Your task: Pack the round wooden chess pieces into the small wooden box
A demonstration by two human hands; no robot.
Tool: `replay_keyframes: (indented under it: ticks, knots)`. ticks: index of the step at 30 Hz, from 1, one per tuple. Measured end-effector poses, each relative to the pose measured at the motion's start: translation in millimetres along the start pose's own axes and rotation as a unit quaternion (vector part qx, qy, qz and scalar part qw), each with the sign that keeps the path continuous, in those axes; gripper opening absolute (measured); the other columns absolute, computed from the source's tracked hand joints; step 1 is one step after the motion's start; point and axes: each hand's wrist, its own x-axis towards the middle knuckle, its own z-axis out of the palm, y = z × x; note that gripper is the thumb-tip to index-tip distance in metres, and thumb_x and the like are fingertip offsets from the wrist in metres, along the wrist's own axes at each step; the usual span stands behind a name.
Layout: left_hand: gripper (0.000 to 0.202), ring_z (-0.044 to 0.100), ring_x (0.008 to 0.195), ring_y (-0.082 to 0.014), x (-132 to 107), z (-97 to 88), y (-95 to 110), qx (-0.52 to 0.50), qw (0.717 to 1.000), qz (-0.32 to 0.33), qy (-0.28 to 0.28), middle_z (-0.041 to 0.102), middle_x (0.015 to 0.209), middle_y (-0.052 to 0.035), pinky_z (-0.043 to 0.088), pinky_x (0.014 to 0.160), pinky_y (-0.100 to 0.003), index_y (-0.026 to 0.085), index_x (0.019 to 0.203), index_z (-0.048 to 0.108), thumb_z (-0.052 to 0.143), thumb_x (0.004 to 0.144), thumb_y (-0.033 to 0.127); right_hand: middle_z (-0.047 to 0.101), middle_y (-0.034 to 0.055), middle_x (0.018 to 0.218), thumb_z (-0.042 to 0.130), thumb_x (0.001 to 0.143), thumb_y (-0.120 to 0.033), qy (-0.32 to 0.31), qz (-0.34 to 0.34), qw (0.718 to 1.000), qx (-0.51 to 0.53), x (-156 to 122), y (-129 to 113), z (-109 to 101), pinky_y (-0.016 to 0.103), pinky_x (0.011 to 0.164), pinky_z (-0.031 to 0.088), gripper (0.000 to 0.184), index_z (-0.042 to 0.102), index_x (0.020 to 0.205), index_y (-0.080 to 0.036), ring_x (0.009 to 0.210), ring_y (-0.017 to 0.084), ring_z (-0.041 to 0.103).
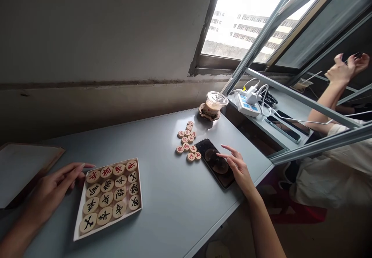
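Note:
A shallow white box [140, 184] holds round wooden Chinese chess pieces [106, 199] in rows, red characters along the far row and black ones in the others. My left hand [62, 184] is at its far left corner, fingers stretched out and grasping nothing; whether a fingertip touches the rim I cannot tell. Above a dark-screened smartphone [213, 161] hovers my right hand [236, 167], fingers apart, fingertips over or on the screen. Beside the phone, several red-marked chess pieces [186, 146] lie face up in a loose cluster on the grey table [162, 196].
At the far corner a lidded plastic cup [213, 104] with a straw stands on a holder. A flat board [26, 168] lies at left. Past a metal frame [252, 52] are a power strip [247, 103], cables, phones [283, 128] and another person's raised hands [344, 68].

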Motion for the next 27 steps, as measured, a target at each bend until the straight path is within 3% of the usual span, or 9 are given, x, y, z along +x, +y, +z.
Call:
replay_keyframes:
  ticks: [5,17,27]
  knots:
    - [0.063,0.049,0.06,-0.0157,-1.5,-2.1,7.8,-0.033,0.998,-0.046,-0.02,0.059,0.063,0.0004,0.041,0.058,-0.023,0.022,0.095,0.069,0.043,0.07,0.073,0.046,-0.0007,0.14,0.04,0.093,-0.051,-0.042,-0.026,0.999,-0.015,8.1,-4.1,1.7,0.052,0.113,0.024,0.035,0.07,0.105,-0.036,0.136,0.028,0.032]
    - [0.06,0.047,0.059,-0.0149,-0.1,-0.9,7.4,-0.046,0.998,-0.05,-0.012,0.061,0.066,0.0007,0.042,0.058,-0.023,0.022,0.096,0.069,0.047,0.069,0.071,0.031,-0.0018,0.152,0.03,0.086,-0.071,-0.161,-0.034,0.986,-0.038,13.1,-8.7,-7.3,0.057,0.114,0.021,0.059,0.062,0.121,-0.038,0.142,0.033,0.019]
    - [0.058,0.047,0.06,-0.0154,-3.0,-3.7,8.5,-0.045,0.998,-0.052,-0.015,0.062,0.067,0.0001,0.043,0.058,-0.023,0.022,0.096,0.069,0.048,0.071,0.069,0.037,0.0,0.148,0.03,0.087,-0.07,-0.123,-0.025,0.992,0.009,25.2,-0.8,-4.7,0.053,0.115,0.022,0.059,0.069,0.112,-0.034,0.138,0.031,0.028]
